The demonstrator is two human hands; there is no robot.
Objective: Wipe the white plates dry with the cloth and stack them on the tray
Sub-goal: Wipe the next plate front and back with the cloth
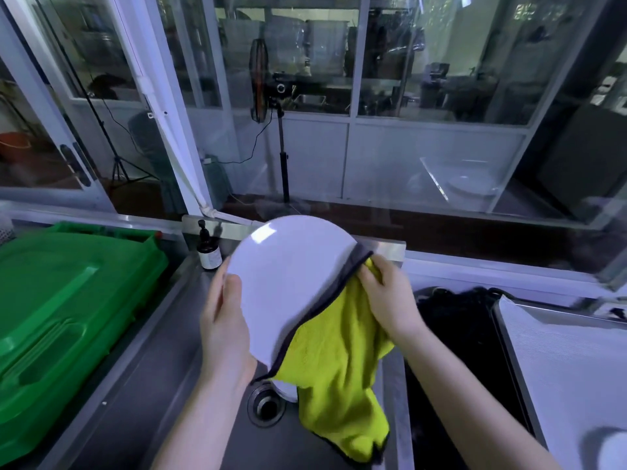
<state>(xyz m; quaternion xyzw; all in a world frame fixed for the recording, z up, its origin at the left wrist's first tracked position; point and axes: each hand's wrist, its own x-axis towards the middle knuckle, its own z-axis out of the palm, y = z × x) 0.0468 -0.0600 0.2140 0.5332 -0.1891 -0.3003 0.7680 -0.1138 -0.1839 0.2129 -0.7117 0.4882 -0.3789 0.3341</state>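
Wiping in progress: left hand [224,320] grips round white plate [288,283]; right hand [390,296] pinches yellow-green microfibre cloth [339,361] against its edge. Stacking on flat steel tray [505,322] judged outstanding.

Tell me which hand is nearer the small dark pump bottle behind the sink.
Left. The left hand grips the round white plate right by the dark pump bottle; the right hand, gripping the yellow cloth, is across the plate.
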